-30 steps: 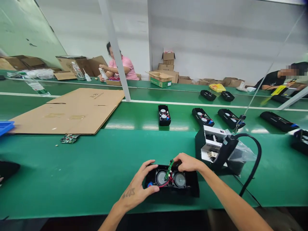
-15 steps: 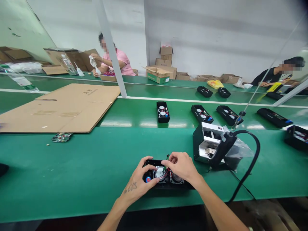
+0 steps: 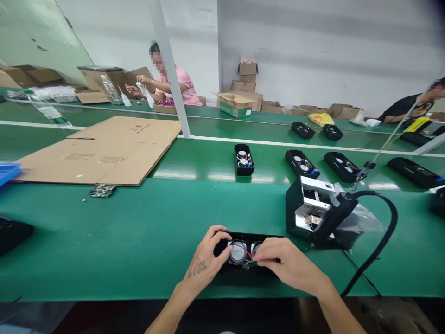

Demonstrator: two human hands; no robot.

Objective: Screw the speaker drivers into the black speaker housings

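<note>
A black speaker housing (image 3: 239, 235) lies lengthwise on the green bench in front of me, its inside facing up. Two round silver speaker drivers (image 3: 238, 253) sit in it, with red wires running between them. My left hand (image 3: 208, 255) grips the housing's left end, fingers over the far rim and thumb by the left driver. Between the fingertips of my right hand (image 3: 290, 260) is a small green circuit board (image 3: 251, 263), low over the housing's near side. That hand covers most of the right driver.
A metal-and-black bench machine (image 3: 302, 208) with a thick black cable (image 3: 392, 222) stands right of the housing. Flat cardboard (image 3: 121, 148) lies at left, near a circuit board piece (image 3: 102, 190). Similar housings (image 3: 244, 160) line the belt beyond. Two people sit across.
My right hand has brought the circuit board from above the far rim down toward the housing's near side. My left hand stays at the left end. The view has swung slightly left.
</note>
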